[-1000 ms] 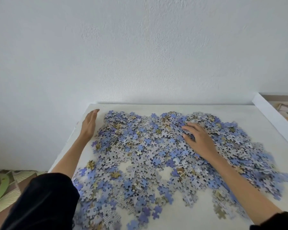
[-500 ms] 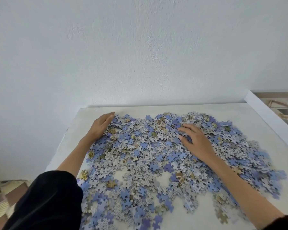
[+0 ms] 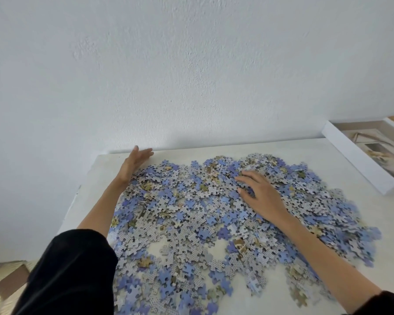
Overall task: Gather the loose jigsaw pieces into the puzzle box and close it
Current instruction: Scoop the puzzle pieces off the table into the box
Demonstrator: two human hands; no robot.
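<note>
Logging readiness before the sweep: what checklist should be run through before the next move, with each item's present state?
1. Left hand at the pile's far-left edge, fingers straight: ok.
2. Right hand resting on the jigsaw pieces, gripping none: ok.
3. Puzzle box open, at the table's right side: ok.
4. Bare table between pile and box: ok.
5. Pieces safe from the near edge: cannot tell, the pile runs out of frame.
6. Lid located: cannot tell.
</note>
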